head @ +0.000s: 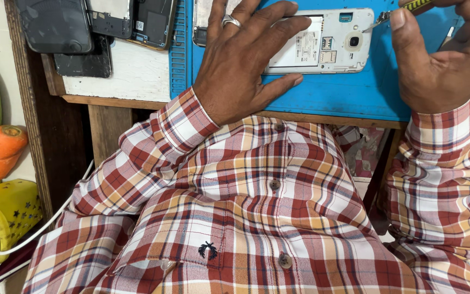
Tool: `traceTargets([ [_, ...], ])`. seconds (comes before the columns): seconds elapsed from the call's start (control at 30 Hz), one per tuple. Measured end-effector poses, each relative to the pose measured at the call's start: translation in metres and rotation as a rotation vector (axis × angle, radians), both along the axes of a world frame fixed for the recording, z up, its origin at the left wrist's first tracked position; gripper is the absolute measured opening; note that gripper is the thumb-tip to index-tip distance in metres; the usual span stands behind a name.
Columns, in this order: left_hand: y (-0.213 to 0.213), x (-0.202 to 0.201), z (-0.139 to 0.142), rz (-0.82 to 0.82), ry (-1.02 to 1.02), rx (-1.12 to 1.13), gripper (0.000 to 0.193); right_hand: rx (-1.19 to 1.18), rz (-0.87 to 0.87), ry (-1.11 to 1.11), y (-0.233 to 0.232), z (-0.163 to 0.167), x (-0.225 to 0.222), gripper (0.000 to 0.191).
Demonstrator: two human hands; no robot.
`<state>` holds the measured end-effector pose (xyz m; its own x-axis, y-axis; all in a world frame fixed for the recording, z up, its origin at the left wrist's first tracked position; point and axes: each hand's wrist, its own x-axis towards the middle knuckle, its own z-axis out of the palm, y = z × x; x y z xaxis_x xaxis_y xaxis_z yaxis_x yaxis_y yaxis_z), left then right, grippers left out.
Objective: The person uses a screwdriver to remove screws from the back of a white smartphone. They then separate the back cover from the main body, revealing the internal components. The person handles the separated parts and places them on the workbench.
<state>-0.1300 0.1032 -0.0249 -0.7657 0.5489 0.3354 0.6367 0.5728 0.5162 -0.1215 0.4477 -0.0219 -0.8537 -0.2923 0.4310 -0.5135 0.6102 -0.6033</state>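
Phone pinned by spread left hand; right hand grips screwdriver

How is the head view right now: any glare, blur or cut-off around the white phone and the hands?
Head view: even, soft light, no hard shadows; no strong glare on the white phone or blue mat. Left hand sharp, covering the phone's left part. Right hand cropped at the top edge, its tool barely in frame. Checked shirt fills the lower half, in focus.

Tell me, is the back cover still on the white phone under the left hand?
No, the white phone lies open-backed on the blue mat, its inner compartment and slots exposed beside the left hand.
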Motion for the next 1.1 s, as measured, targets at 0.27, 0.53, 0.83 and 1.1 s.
traceTargets([
  [0.27, 0.027, -0.035, -0.003, -0.004, 0.002, -0.002, 0.066, 0.045, 0.019, 0.046, 0.028, 0.006, -0.043, 0.019],
  [0.53, 0.040, -0.052, -0.001, 0.000, -0.001, -0.003, 0.066, 0.038, 0.050, 0.095, 0.044, 0.001, -0.062, 0.021],
  [0.83, 0.058, -0.073, -0.003, 0.000, -0.009, 0.002, 0.066, 0.055, 0.060, 0.112, 0.059, 0.000, -0.080, 0.025],
  [1.1, 0.052, -0.060, -0.016, -0.009, 0.002, 0.005, 0.065, 0.131, 0.046, 0.187, 0.049, -0.007, -0.064, 0.035],
])
